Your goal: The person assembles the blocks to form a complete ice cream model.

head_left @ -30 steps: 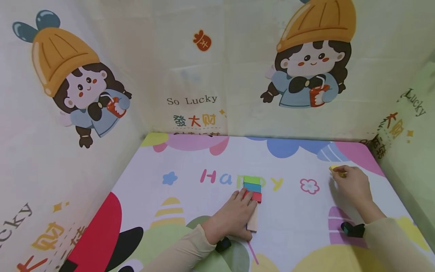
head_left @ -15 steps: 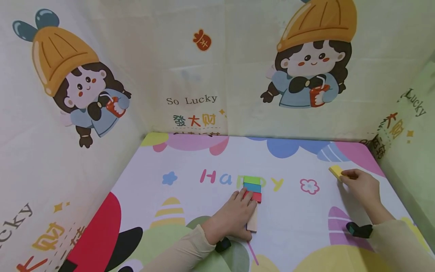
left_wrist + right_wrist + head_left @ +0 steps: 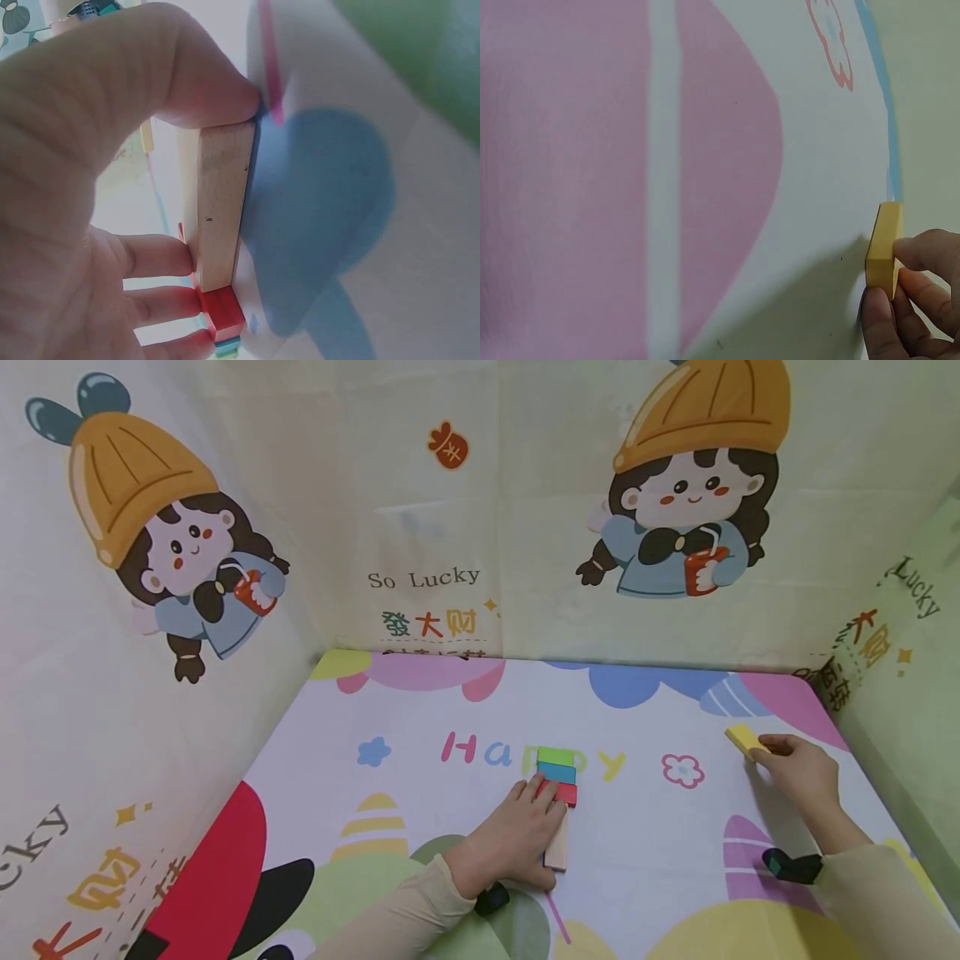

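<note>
My left hand (image 3: 506, 843) rests over a row of wooden blocks in the head view. Its thumb is bent against the near end of a plain wooden block (image 3: 223, 202), and fingertips touch that block's side and the red block (image 3: 223, 311). Beyond the red one, a blue block (image 3: 557, 774) and a green block (image 3: 556, 757) lie side by side. Over at the far right, my right hand (image 3: 798, 777) pinches the near end of a yellow block (image 3: 884, 236) between thumb and fingers. Part of the plain block is hidden under the left hand.
A white tabletop cover (image 3: 637, 827) with printed shapes and letters lies under everything. Patterned cloth walls (image 3: 540, 527) stand behind and on both sides. Black wrist cameras (image 3: 792, 866) sit at the wrists.
My right hand has slid right along the yellow block to its near end, uncovering more of it; the block lies in about the same spot. The left hand has not moved.
</note>
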Available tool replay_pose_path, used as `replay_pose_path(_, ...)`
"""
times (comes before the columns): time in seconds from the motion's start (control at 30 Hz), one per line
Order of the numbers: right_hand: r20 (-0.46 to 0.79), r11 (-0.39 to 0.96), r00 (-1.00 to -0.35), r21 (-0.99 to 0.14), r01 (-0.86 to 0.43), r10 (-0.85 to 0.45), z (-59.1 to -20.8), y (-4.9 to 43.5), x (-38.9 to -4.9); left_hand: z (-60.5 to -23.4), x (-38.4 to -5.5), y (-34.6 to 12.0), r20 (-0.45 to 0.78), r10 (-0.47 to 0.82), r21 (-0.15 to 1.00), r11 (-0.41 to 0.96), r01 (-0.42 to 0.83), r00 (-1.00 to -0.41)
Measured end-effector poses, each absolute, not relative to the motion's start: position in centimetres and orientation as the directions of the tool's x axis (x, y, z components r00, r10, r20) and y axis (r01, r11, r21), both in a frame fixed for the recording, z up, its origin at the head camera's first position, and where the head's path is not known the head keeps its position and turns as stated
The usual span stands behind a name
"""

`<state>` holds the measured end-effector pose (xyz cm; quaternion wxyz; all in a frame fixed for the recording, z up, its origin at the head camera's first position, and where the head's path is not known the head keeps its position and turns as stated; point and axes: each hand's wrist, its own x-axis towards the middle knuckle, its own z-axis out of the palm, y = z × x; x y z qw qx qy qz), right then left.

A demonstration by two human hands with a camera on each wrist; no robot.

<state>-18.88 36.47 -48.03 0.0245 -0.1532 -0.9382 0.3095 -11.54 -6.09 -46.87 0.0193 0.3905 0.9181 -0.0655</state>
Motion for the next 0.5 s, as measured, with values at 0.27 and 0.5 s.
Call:
replay_pose_path(0.27, -0.061, 0.756, -0.959, -0.602, 0.257, 0.277, -47.8, 35.5, -18.9, -47.0, -11.5, -6.1, -0.08, 0.718, -0.11, 0.683, 0.722, -0.691)
replay_pose_path(0.5, -0.066, 0.753, -0.968, -0.616, 0.229, 0.241, -47.7, 34.2, -19.6, -46.9, -11.6, -6.1, -0.084, 0.716, -0.108, 0.685, 0.721, -0.693)
